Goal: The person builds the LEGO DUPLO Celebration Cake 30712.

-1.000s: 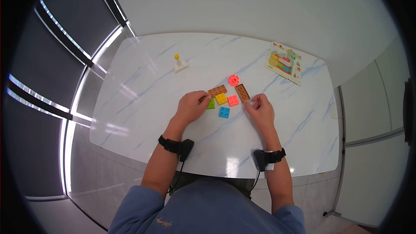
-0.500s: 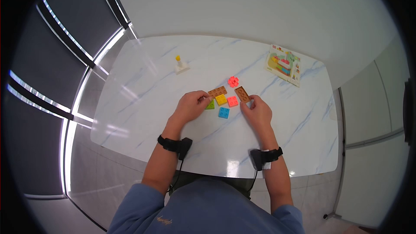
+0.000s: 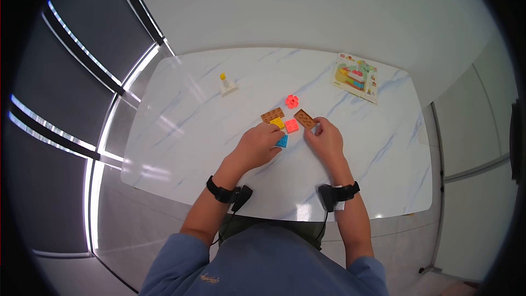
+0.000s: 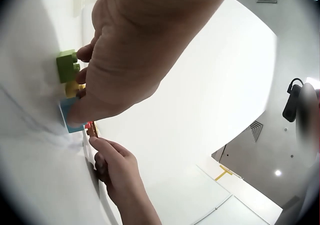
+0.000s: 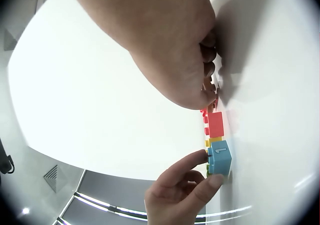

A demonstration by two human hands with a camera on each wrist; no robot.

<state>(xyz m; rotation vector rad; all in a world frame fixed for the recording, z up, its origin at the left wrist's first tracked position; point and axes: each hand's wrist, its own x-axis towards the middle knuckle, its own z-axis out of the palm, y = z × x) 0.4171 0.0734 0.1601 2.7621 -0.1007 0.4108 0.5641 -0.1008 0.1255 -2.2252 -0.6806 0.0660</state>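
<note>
My left hand (image 3: 255,147) reaches over the blue toy brick (image 3: 282,141), thumb and a finger at its sides. On its face, in the right wrist view, the blue brick (image 5: 220,157) carries a "1". My right hand (image 3: 327,138) pinches the near end of a brown building plate (image 3: 303,118), whose hollow underside faces up. Between the hands lie a yellow brick (image 3: 278,123) and a coral brick (image 3: 291,126). A second brown plate (image 3: 272,114) lies studs up behind the yellow one. The green brick (image 4: 65,66), hidden from the head view, stands beneath my left fingers.
A coral flower piece (image 3: 292,101) lies beyond the bricks. Farther left on the marbled table (image 3: 181,109) stands a white piece with a yellow top (image 3: 228,87). An illustrated booklet (image 3: 356,78) lies at the back right.
My left hand has moved right and nearer me, from the green brick to the blue one. My right hand has closed on the brown plate's end; the plate has turned slightly.
</note>
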